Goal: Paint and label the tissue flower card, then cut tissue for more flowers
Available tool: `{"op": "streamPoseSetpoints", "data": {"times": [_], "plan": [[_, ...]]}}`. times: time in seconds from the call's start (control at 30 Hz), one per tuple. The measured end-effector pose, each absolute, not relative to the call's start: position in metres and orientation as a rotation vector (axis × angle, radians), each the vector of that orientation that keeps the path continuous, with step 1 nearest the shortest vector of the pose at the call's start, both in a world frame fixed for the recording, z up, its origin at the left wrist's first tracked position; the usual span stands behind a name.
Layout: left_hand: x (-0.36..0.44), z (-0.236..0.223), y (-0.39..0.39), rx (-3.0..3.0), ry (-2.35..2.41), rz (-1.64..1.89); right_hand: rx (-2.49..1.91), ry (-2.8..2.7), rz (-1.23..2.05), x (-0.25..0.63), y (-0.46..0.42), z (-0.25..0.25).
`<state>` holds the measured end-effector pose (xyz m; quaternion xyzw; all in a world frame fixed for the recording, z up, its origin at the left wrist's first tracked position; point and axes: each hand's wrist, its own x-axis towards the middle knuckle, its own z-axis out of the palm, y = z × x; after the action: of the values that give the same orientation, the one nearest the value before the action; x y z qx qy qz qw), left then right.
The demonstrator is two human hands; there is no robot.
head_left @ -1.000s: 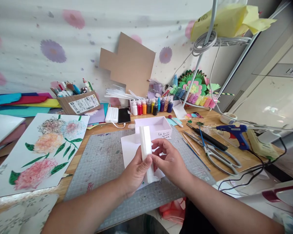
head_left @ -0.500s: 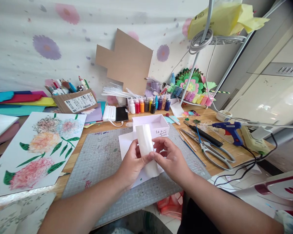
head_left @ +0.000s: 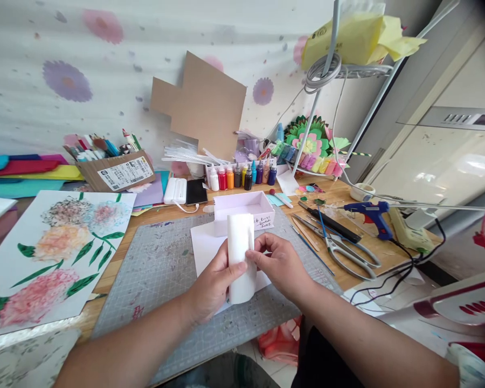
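A white roll (head_left: 241,280) stands nearly upright between my hands; whether it is paper or cloth I cannot tell. Wrapped around its left side is my left hand (head_left: 220,275), thumb across the front. My right hand (head_left: 277,261) pinches at the roll's right side, thumb and forefinger together against a loose-looking edge. Behind the roll a white sheet of paper (head_left: 202,253) lies on the grey cutting mat (head_left: 145,269), partly hidden by my hands. An open pale box (head_left: 244,207) with handwriting on its side sits just beyond.
Scissors (head_left: 347,258), a blue glue gun (head_left: 369,215) and brushes lie on the right. Several paint bottles (head_left: 242,175) line the back. On the left are a flower painting (head_left: 60,258) and a cardboard box of pens (head_left: 121,170). Cables hang off the right edge.
The roll has turned from a leftward tilt to nearly upright. My right thumb has moved off the left thumb to the roll's right edge. The whole view has shifted slightly.
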<state>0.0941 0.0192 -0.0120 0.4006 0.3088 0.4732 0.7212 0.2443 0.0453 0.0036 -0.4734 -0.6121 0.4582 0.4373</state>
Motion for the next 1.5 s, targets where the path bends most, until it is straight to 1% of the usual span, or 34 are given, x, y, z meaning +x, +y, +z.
{"op": "streamPoseSetpoints", "data": {"times": [0.27, 0.37, 0.6, 0.77, 0.9, 1.07, 1.3, 1.5], "plan": [[0.091, -0.004, 0.023, 0.668, 0.599, 0.991, -1.078, -1.348, 1.323, 0.256, 0.049, 0.000], [0.089, -0.002, 0.025, 0.616, 0.511, 1.012, -1.083, -1.311, 1.270, 0.263, 0.051, 0.002], [0.082, -0.004, 0.023, 0.542, 0.339, 0.864, -1.134, -1.286, 1.180, 0.280, 0.055, 0.008], [0.079, -0.011, 0.025, 0.540, 0.394, 0.919, -1.207, -1.233, 1.080, 0.294, 0.062, 0.006], [0.079, -0.008, 0.024, 0.547, 0.436, 0.858, -1.221, -1.179, 1.020, 0.305, 0.067, 0.007], [0.078, -0.010, 0.027, 0.526, 0.378, 0.881, -1.215, -1.102, 1.018, 0.315, 0.069, 0.011], [0.077, -0.011, 0.030, 0.530, 0.476, 0.921, -1.213, -0.976, 1.041, 0.334, 0.070, 0.014], [0.083, -0.011, 0.028, 0.556, 0.536, 0.955, -1.078, -1.021, 1.011, 0.338, 0.070, 0.013]]}}
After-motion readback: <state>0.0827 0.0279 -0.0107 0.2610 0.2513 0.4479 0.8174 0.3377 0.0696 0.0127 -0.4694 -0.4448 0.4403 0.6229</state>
